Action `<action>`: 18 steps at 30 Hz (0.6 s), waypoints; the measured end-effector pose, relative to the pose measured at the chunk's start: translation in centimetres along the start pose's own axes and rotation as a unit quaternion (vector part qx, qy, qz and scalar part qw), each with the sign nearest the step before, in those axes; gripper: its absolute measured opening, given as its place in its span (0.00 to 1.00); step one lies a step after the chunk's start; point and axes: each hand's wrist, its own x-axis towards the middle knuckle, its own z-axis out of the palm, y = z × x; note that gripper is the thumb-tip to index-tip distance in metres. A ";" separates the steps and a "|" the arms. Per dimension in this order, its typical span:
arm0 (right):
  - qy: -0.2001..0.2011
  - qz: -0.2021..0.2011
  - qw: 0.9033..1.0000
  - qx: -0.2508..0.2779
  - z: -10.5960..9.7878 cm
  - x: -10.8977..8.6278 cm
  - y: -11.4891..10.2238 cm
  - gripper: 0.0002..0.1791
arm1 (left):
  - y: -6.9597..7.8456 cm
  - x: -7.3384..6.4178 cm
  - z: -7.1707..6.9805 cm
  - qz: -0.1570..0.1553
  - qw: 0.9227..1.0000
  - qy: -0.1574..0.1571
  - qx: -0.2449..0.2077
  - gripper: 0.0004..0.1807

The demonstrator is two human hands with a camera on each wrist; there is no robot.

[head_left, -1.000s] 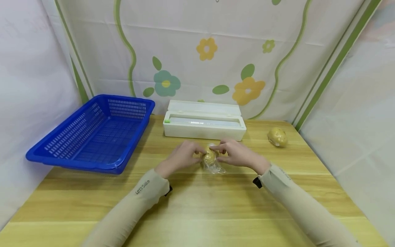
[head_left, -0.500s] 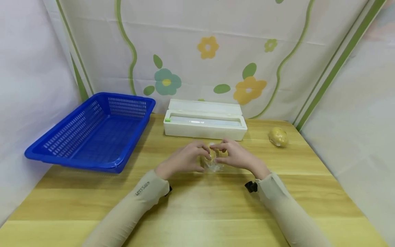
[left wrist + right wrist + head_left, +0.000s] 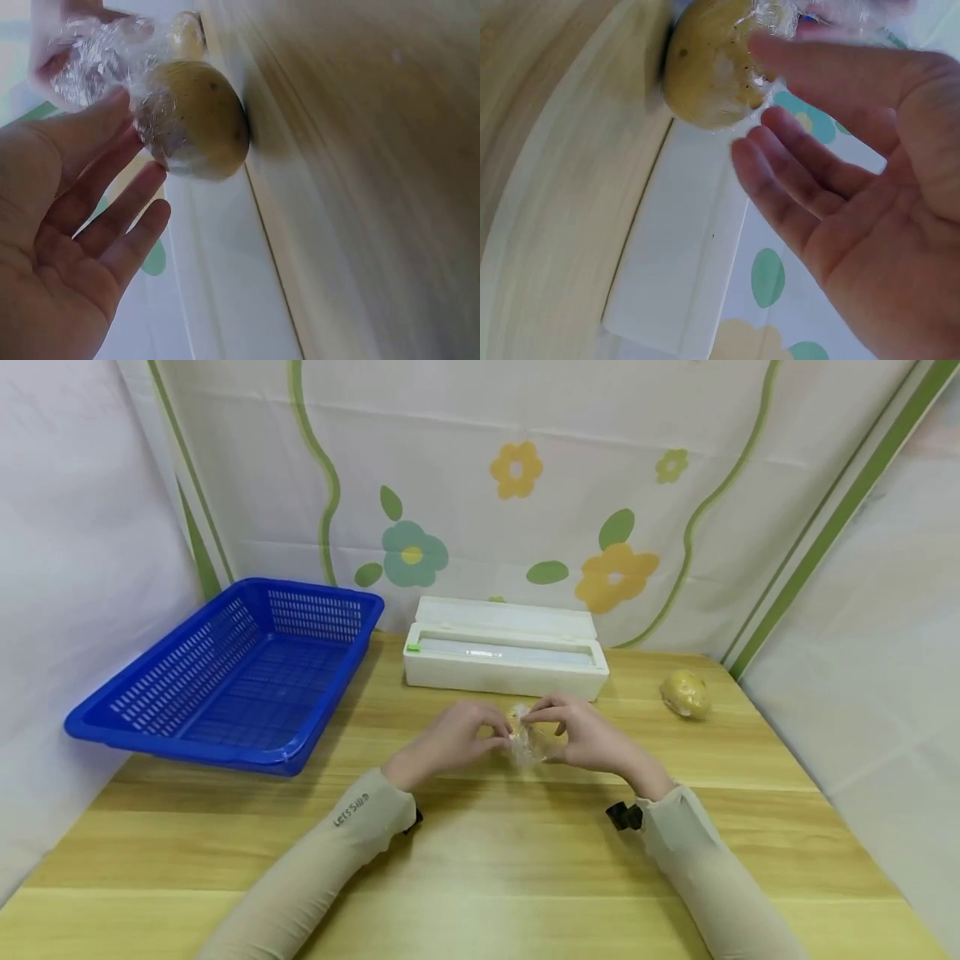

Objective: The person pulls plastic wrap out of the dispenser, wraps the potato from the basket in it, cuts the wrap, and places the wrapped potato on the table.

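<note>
A potato (image 3: 202, 120) in clear cling film (image 3: 97, 60) rests on the table between both hands. In the head view, the fingers and the bunched film (image 3: 525, 745) mostly cover it. My left hand (image 3: 452, 739) pinches the film at the potato's left side between thumb and forefinger, its other fingers spread loosely. From the right, my right hand (image 3: 592, 737) holds the loose film on top with thumb and forefinger. The right wrist view shows that thumb overlapping the potato (image 3: 709, 71), the lower fingers just off its side.
A long white box (image 3: 502, 677) with its lid raised stands behind the hands, a green piece at its left end. A blue basket (image 3: 187, 753) sits at the left. Another film-wrapped potato (image 3: 685, 693) lies at the back right, near the curtain wall (image 3: 855, 610).
The fingers have shifted over the potato, and the film end has been drawn upward into a bunch. The right hand has turned slightly. The head view has tilted a little.
</note>
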 end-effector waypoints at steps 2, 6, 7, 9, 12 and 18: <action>-0.014 0.006 1.000 -0.012 -0.1 0.2 -0.2 0.37 | -0.1 0.1 -0.1 -0.016 0.999 0.020 -0.019 0.02; -0.006 0.005 0.999 -0.047 0.1 0.7 -0.7 0.38 | -0.4 0.1 -0.3 -0.036 0.998 0.041 -0.037 0.02; 0.002 0.003 0.999 -0.053 0.2 0.7 -0.8 0.35 | -0.3 0.2 -0.3 -0.037 0.998 0.042 -0.032 0.02; 0.020 -0.006 0.998 -0.059 0.4 0.8 -0.7 0.28 | -0.2 0.2 -0.2 -0.029 0.998 0.047 -0.016 0.02; 0.044 -0.017 0.998 -0.052 0.6 0.7 -0.5 0.19 | 0.1 0.3 0.2 -0.019 0.998 0.059 0.006 0.02; 0.081 -0.021 0.996 -0.011 1.2 0.7 0.0 0.08 | 0.4 0.2 0.8 -0.041 0.997 0.063 -0.004 0.09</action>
